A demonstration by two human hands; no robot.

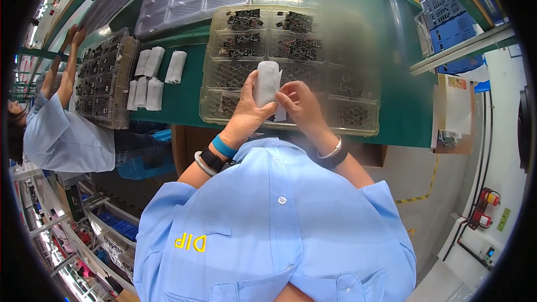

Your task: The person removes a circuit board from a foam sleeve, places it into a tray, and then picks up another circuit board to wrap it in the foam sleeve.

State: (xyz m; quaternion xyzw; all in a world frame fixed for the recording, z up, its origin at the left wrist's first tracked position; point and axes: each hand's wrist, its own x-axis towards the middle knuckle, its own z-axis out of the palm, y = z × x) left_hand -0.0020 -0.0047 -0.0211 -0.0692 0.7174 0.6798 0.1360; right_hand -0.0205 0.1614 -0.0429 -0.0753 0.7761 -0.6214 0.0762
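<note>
My left hand (pixel 246 113) is wrapped round a white wrapped bundle (pixel 267 81), held upright over a clear tray (pixel 205 86). At the bundle's right side, the fingers of my right hand (pixel 302 111) pinch the loose edge of its white wrapping. Beneath both hands, the tray is divided into compartments. Small dark circuit boards (pixel 296 46) lie in several of them; some near compartments hold only a few pieces or are hidden by my hands. A blurred patch covers the tray's right part.
Several white bundles (pixel 154 94) lie left of the tray on the green table (pixel 182 98). Another board-filled tray (pixel 103 78) stands farther left, beside a co-worker in a blue shirt (pixel 67 134). Behind is a clear compartment tray (pixel 193 0). Blue crates (pixel 447 28) stand at far right.
</note>
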